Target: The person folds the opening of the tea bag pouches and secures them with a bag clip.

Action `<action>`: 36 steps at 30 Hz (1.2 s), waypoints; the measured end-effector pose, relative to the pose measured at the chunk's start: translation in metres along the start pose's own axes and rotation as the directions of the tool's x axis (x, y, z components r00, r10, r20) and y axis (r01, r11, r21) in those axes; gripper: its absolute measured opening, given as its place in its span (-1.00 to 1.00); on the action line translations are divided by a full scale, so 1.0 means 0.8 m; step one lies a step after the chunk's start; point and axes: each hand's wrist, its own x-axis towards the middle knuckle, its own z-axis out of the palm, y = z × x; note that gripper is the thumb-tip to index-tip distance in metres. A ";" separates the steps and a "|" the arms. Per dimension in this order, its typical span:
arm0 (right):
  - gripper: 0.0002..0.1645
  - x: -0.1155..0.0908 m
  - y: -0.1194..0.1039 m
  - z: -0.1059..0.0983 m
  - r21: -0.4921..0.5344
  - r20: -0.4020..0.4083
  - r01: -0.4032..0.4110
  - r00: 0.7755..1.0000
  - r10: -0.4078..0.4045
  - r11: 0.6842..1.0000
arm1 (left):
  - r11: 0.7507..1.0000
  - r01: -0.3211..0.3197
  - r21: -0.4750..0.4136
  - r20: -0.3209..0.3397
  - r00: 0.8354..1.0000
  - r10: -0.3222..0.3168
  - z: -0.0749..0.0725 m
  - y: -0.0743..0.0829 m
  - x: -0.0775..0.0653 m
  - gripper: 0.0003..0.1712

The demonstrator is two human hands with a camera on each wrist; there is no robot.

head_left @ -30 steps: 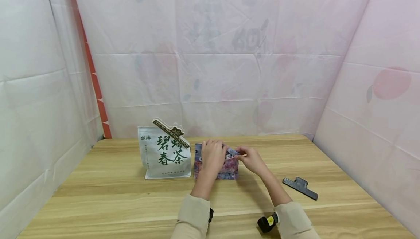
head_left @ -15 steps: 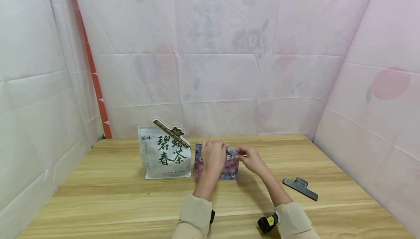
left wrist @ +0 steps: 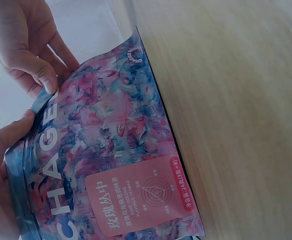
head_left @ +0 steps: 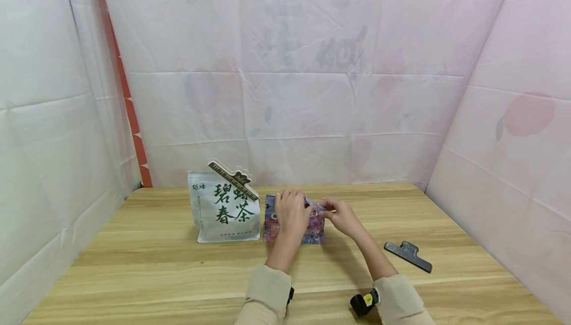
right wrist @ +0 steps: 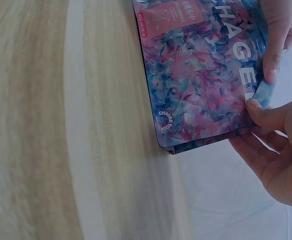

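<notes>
A blue-and-pink tea bag (left wrist: 111, 120) with white lettering stands upright on the table. Its top right corner is folded down toward the front. At that folded corner my right hand (right wrist: 285, 155) pinches the bag, thumb in front and fingers behind. My left hand (head_left: 292, 213) holds the top edge left of it, its thumb (left wrist: 18, 131) on the front near the fold and its fingers over the back. In the head view the left hand covers the middle of the bag. To the left stands a white tea bag (head_left: 227, 221) with a patterned clip (head_left: 233, 180) slanted across its top right corner.
A dark grey clip (head_left: 408, 255) lies on the wooden table (head_left: 178, 285), right of the right forearm. Pale fabric walls (head_left: 285, 107) enclose the back and both sides. Each wrist carries a small black camera (head_left: 363, 304).
My left thumb has moved out and down onto the front of the bag, close to the folded corner. The left forearm has shifted slightly right; the right hand stays in place.
</notes>
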 end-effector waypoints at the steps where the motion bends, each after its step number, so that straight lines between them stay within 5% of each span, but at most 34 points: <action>1: -0.93 0.000 0.000 0.000 0.003 0.003 -0.004 1.000 0.004 1.000 | 1.000 0.000 0.000 -0.004 1.000 0.000 0.000 0.000 0.000 -0.63; 17: -0.77 -0.004 0.001 -0.020 0.071 0.182 -0.014 0.983 0.001 0.997 | 1.000 -0.004 0.008 0.037 0.999 0.004 0.000 0.001 -0.001 -0.61; 30: -0.76 -0.006 -0.018 -0.068 -0.076 0.120 0.031 0.993 -0.022 0.997 | 1.000 0.008 -0.027 0.030 1.000 -0.008 0.000 0.000 0.000 -0.60; 36: -0.80 -0.005 -0.022 -0.099 -0.138 0.160 0.074 0.986 -0.051 0.988 | 1.000 0.019 -0.008 0.030 0.999 -0.019 -0.001 0.000 -0.001 -0.58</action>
